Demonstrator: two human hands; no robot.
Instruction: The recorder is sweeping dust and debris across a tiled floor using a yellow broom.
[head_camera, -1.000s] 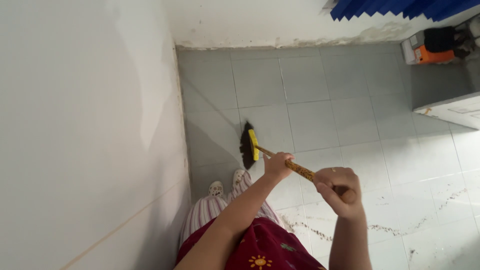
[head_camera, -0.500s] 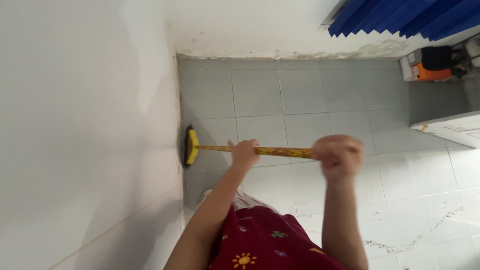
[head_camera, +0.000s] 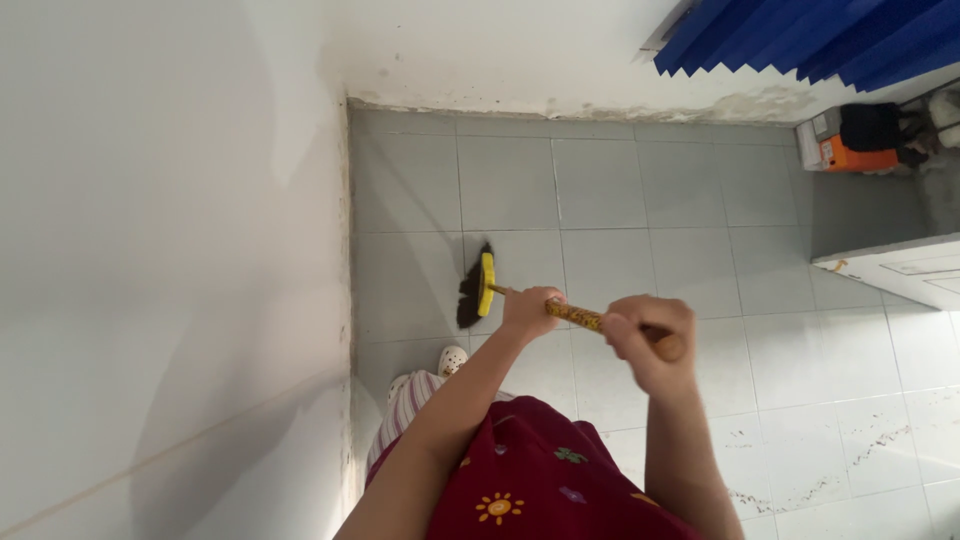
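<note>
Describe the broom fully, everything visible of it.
The broom has a yellow head block with dark bristles fanned toward the white wall, resting on the grey floor tiles a short way out from the wall's foot. Its slim handle is yellow with a dark speckled pattern and ends in a brownish tip. It slants low across the view. The left hand grips it near the head; the right hand grips near the top end.

Place: I see a home's tiled room.
Floor: grey tiles (head_camera: 600, 200).
Walls: white plaster (head_camera: 150, 250).
Signs: blue pleated curtain (head_camera: 800, 40), white door (head_camera: 900, 270).
</note>
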